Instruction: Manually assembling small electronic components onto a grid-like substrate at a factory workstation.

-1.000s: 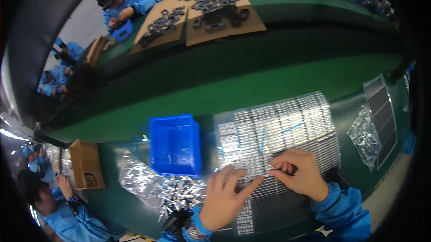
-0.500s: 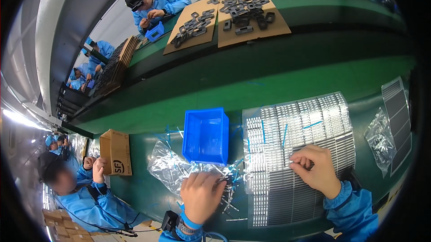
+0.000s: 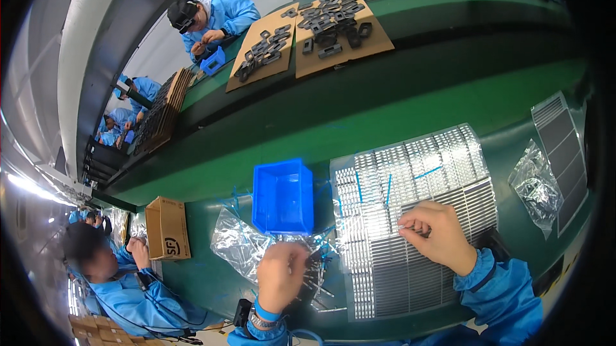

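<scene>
My right hand [image 3: 436, 234] is over a large sheet of small silvery strips in rows [image 3: 436, 173]. Its thumb and forefinger are pinched together at a small pale piece too tiny to name. My left hand [image 3: 281, 277], a little smeared by motion, is curled just below a blue plastic bin [image 3: 283, 225]; its fingertips are partly hidden, and I cannot make out what they hold. Around that hand lie loose silvery strips [image 3: 324, 282] and a crumpled clear plastic bag [image 3: 234, 240]. Thin blue strips [image 3: 389, 189] rest on the sheet.
On the right lie another clear bag [image 3: 538, 185] and a dark ruled sheet [image 3: 563, 153]. A cardboard box [image 3: 168, 227] stands at left, beside a person in blue [image 3: 135, 291]. Across the green table, cardboard sheets [image 3: 378, 48] carry several dark frame-like parts; another person [image 3: 218, 16] works there.
My left hand has gone from fingers spread to curled. The right hand keeps its pinch over the sheet. The whole view has shifted and tilted slightly.
</scene>
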### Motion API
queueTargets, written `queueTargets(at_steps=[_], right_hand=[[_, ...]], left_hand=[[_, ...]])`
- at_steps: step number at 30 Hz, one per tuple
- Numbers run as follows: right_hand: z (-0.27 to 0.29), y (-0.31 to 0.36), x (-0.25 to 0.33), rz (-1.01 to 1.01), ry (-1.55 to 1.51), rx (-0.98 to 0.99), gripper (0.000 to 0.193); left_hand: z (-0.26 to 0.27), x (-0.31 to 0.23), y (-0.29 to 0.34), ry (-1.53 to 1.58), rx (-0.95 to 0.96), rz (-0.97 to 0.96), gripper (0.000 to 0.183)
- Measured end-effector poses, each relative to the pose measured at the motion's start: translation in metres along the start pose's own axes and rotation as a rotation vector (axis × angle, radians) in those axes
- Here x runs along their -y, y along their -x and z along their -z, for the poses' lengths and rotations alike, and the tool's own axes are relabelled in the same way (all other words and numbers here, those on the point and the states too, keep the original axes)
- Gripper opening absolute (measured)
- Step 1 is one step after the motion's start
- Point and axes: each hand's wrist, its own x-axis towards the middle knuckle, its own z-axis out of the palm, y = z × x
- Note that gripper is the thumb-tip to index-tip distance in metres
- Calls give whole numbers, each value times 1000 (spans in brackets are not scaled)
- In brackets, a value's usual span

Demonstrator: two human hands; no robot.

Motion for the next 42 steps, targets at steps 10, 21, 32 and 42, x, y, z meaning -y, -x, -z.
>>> queueTargets(at_steps=[10, 21, 32, 42], right_hand=[[0, -2, 0, 6, 42, -2, 16], [-2, 1, -2, 1, 39, -6, 16], [1, -6, -1, 60, 62, 16, 15], [-5, 4, 4, 355, -13, 17, 21]], left_hand=[[23, -8, 23, -94, 289, -264, 24], [17, -8, 29, -212, 387, -362, 18], [42, -65, -8, 631, 290, 58, 12], [-66, -56, -29, 1223, 296, 15, 12]])
